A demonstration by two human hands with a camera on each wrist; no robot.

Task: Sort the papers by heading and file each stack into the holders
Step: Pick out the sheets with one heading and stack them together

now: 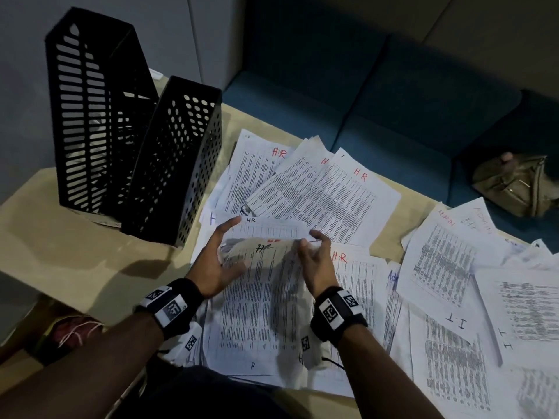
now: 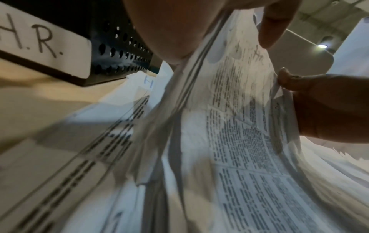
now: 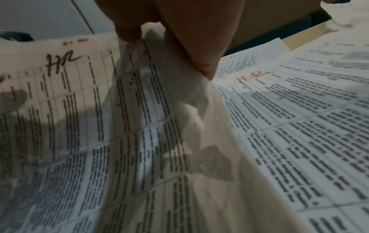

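**Two hands gathering the HR sheets**

Many printed papers spread over the beige surface (image 1: pixel 54 261), largest thing in view after the blue sofa (image 1: pixel 378 95) behind. Sorted roughly already: HR sheets (image 1: pixel 317 189) in the middle, Admin sheets (image 1: pixel 444 252) to the right, IT sheets (image 1: pixel 459 352) nearest on the right.

Two black holders (image 1: pixel 99 122) standing upright at the left, touching side by side, slotted one behind and dotted holder (image 1: pixel 178 164) in front. A white label with "H.R." (image 2: pixel 43 42) on a holder, seen from the left wrist view. Holders appear not yet filled, though interior hard to see.

Between holders and Admin pile, a lifted HR bundle (image 1: pixel 263 285), several sheets thick, top page marked "HR" in black ink. Left hand (image 1: pixel 217 261) gripping its left edge, thumb on top and fingers underneath; right hand (image 1: pixel 314 261) pinching the right edge between thumb and fingers (image 3: pixel 199 52). Bundle bent upward in the middle, lower end resting on the other papers.

Step in hand, judging by this: collecting the HR stack, squaring not finished. More HR sheets lying loose beyond the hands. Next move probably calls for adding those, tapping edges even, then sliding the stack upright into the H.R. holder without catching corners on the rim.
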